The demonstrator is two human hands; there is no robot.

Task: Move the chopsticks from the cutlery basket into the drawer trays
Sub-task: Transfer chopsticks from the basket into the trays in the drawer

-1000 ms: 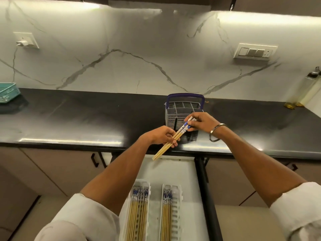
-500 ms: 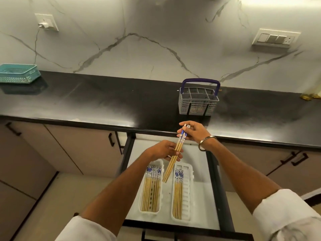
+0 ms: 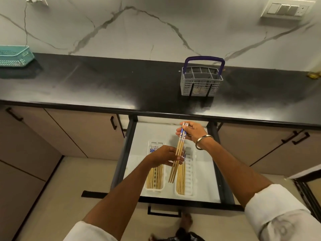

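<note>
Chopstick bundle (image 3: 178, 150) pinched by right hand (image 3: 192, 132) at patterned tops, left hand (image 3: 164, 156) gripped mid-shafts, held above 2 drawer trays (image 3: 190, 193).

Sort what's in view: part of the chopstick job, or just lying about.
Job: held chopsticks, left hand, right hand, cutlery basket, left tray, right tray, drawer.
Lying about: teal basket, wall switches.

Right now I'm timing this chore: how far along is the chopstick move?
Nearly done, it seems. Both drawer trays, left tray and right tray, already hold chopsticks. The left hand and right hand hold a last bundle above them, not yet laid down. The cutlery basket looks empty.
</note>
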